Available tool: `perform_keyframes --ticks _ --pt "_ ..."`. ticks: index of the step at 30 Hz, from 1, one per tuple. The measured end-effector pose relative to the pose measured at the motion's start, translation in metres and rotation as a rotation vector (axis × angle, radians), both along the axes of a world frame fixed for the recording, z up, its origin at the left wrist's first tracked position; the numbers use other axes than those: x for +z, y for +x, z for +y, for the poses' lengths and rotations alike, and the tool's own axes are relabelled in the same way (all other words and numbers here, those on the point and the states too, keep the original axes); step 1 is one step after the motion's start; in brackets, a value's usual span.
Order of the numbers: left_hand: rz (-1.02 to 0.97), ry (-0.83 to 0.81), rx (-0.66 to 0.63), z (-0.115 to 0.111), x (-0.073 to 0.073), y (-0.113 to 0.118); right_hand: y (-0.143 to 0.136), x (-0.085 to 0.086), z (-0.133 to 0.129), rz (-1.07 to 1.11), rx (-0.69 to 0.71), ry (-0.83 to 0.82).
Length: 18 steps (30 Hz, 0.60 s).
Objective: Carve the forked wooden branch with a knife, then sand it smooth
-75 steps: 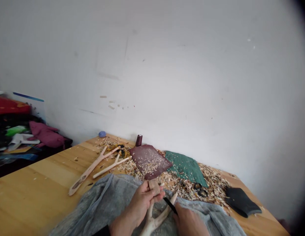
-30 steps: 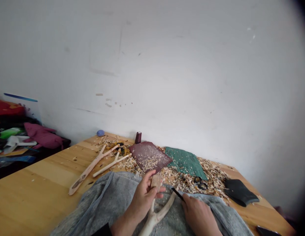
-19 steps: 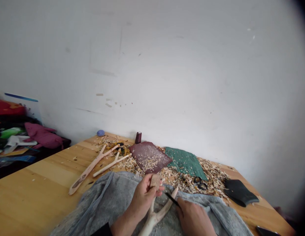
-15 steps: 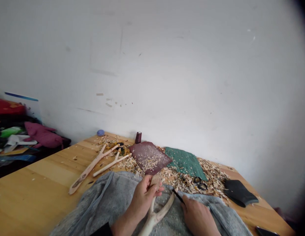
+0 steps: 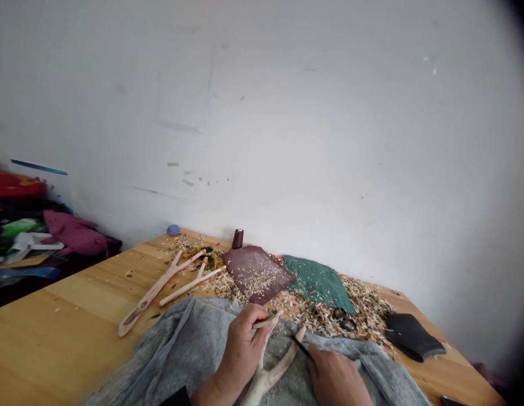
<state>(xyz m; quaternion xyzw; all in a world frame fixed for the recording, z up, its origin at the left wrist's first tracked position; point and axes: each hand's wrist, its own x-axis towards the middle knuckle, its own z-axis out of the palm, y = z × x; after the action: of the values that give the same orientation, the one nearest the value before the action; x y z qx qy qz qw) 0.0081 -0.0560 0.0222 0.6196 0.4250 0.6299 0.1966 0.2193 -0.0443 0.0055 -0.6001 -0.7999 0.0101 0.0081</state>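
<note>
A pale, barkless forked stick [image 5: 273, 373] stands in front of me over the grey cloth, its lower end cut off by the frame. My left hand [image 5: 241, 351] is closed beside its left prong, pinching a thin tan strip [image 5: 265, 323] that looks like folded sandpaper. Near the right prong, my right hand [image 5: 337, 376] is closed around a narrow black tool [image 5: 302, 346], like a knife; its tip lies just left of the prong's upper end. I cannot tell whether tip and wood touch. The right hand's grip hides the tool's other end.
Grey cloth [image 5: 198, 332] covers the table's near edge. Two more forked sticks [image 5: 154, 293] lie left. Wood shavings [image 5: 367, 304] surround maroon [image 5: 257, 273] and green sheets [image 5: 316, 279], with black-handled scissors [image 5: 344, 320] among them. A thread spool [image 5: 238, 239] and black pouch [image 5: 414, 336] are nearby.
The tan strip has turned from showing its broad face to nearly edge-on in my left hand. The black tool's tip has shifted slightly left and down from the right prong's end.
</note>
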Motion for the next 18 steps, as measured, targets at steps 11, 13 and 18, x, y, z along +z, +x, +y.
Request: perform_keyframes --ticks 11,13,18 --pt "-0.583 -0.202 -0.477 0.000 0.000 0.001 0.010 0.007 0.005 0.002 -0.088 0.024" --pt "-0.632 -0.214 -0.545 -0.001 0.000 0.002 0.005 0.005 0.003 0.009 -0.019 -0.009" --pt "-0.688 -0.258 -0.581 0.000 0.004 0.003 -0.008 -0.001 -0.002 -0.016 0.091 -0.033"
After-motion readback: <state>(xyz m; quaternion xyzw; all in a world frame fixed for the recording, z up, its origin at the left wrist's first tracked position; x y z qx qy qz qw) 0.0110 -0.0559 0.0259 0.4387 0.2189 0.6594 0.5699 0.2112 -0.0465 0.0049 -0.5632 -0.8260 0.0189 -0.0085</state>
